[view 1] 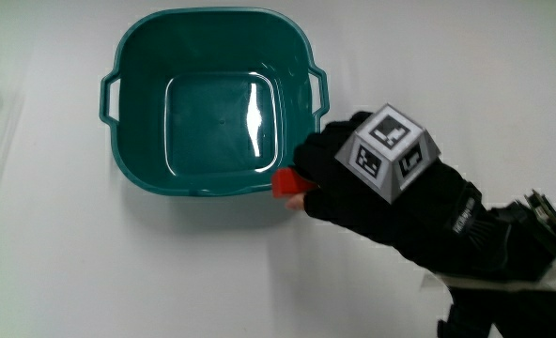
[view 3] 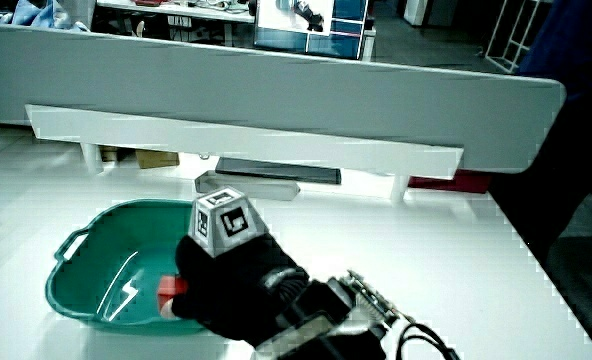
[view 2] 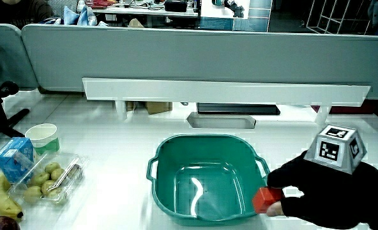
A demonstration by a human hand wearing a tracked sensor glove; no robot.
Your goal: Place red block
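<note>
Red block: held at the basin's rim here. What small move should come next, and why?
Probably carry it a little farther over the rim and let go. The hand grips the red block at the near corner of the teal basin, whose inside looks empty.

red block (view 1: 285, 181) | small, bright red | gripped in hand (view 1: 372, 183) | at teal basin's (view 1: 137, 66) near rim

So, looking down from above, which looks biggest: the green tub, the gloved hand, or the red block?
Largest to smallest in the main view:
1. Green tub
2. Hand, raised nearer the camera, so somewhat flattered
3. Red block, partly hidden in the hand
</note>
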